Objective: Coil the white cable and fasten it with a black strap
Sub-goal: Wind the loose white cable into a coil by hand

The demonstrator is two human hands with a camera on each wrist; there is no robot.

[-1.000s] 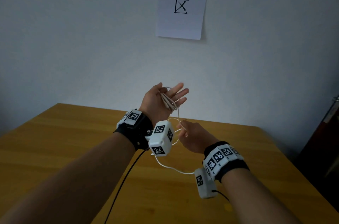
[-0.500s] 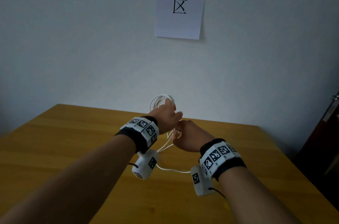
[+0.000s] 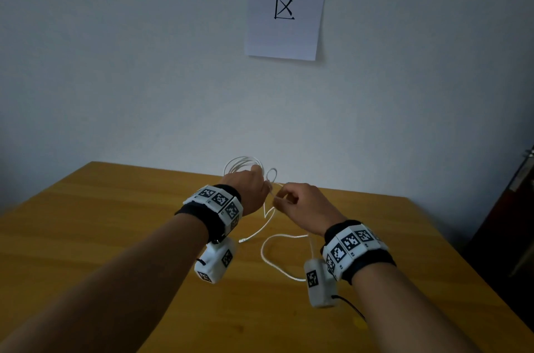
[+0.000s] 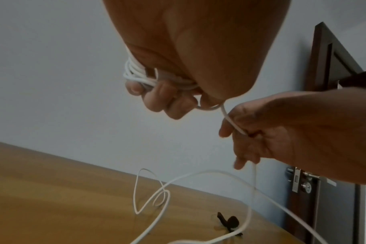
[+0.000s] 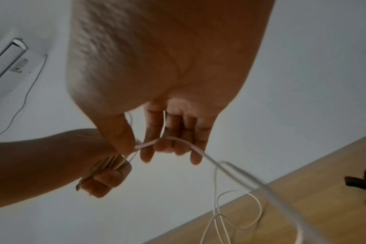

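Observation:
My left hand (image 3: 254, 193) is held above the table, fingers curled round several loops of the white cable (image 3: 241, 165), which stand up behind the knuckles. The left wrist view shows those loops (image 4: 134, 74) bunched in the left hand (image 4: 163, 97). Just to its right, my right hand (image 3: 289, 202) pinches one strand of the cable (image 5: 198, 151) between thumb and forefinger. The loose tail (image 3: 268, 254) hangs down and lies in curves on the table. A black strap (image 4: 230, 222) lies on the table under the hands, also seen as the black strap (image 5: 361, 181) in the right wrist view.
The wooden table (image 3: 86, 237) stands against a pale wall with a paper sign (image 3: 286, 3) above. A dark door (image 4: 324, 82) with a metal handle is at the right, past the table's right edge.
My left hand has turned over from fingers spread upward to a palm-down fist round the coil and has dropped lower. The right hand has shifted slightly right, drawing the strand out.

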